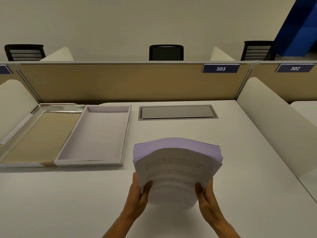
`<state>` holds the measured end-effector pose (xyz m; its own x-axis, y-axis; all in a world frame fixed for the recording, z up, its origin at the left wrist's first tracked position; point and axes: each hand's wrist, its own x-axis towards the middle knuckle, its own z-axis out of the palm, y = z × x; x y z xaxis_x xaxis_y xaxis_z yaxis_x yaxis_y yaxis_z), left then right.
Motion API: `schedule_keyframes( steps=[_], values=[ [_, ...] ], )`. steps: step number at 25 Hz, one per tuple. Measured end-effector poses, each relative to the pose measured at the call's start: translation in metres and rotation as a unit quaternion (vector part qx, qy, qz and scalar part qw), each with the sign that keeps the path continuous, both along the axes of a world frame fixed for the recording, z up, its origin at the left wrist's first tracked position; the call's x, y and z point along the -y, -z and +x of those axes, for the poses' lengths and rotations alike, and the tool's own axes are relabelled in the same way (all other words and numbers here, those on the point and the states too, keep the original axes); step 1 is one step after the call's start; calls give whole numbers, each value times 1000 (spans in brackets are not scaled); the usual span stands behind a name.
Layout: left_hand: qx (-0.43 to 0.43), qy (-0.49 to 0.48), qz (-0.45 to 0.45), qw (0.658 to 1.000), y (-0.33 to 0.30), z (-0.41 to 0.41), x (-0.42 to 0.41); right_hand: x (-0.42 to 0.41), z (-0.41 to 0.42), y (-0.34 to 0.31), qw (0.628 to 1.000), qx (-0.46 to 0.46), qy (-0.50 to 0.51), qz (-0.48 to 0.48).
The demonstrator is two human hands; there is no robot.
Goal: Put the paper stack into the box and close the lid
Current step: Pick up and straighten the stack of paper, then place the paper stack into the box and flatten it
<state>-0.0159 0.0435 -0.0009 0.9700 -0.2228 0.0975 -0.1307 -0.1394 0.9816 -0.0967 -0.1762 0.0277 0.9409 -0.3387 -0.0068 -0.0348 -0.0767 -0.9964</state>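
paper stack [177,162] held up off the desk [223,152], clear of the box, right of and nearer than the box tray [96,134]; top sheet printed with lines of text, too blurred to read; sheets bowed upward in the middle, far edges fanned slightly

left hand [139,194] clamped on the stack's near left corner, thumb over the top sheet, fingers hidden underneath. right hand [205,196] clamped on the near right corner, thumb on top, fingers hidden below. both closed firmly on the paper, nothing else gripped

box tray open, white inside, silver rim, lying flat left of the stack and well apart from it. lid [39,134] lying inside-up, touching the tray's left side, tan interior, shiny silver walls

grey cable hatch [177,112] set flush in the desk, just right of the tray's far end, beyond the stack. tan partition [120,81] behind the tray, blue tags "303" [221,68] and "302" [295,68] on it, right of the tray. black chair backs [166,52] beyond the partition
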Motion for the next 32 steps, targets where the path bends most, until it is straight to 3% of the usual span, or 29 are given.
schedule_keyframes(
  steps=[7,12,20,32],
  values=[
    [-8,10,35,999,-26,26,-12,11,22,-12,999,-12,16,-34],
    [-72,-22,51,996,-55,63,-43,-4,69,-34,995,-94,-21,-27],
    [-193,-85,99,972,-70,135,-129,-94,167,-53,972,-227,-66,-13],
    [-194,-136,111,965,-79,284,-223,-202,330,-52,962,-265,-69,3]
  ],
)
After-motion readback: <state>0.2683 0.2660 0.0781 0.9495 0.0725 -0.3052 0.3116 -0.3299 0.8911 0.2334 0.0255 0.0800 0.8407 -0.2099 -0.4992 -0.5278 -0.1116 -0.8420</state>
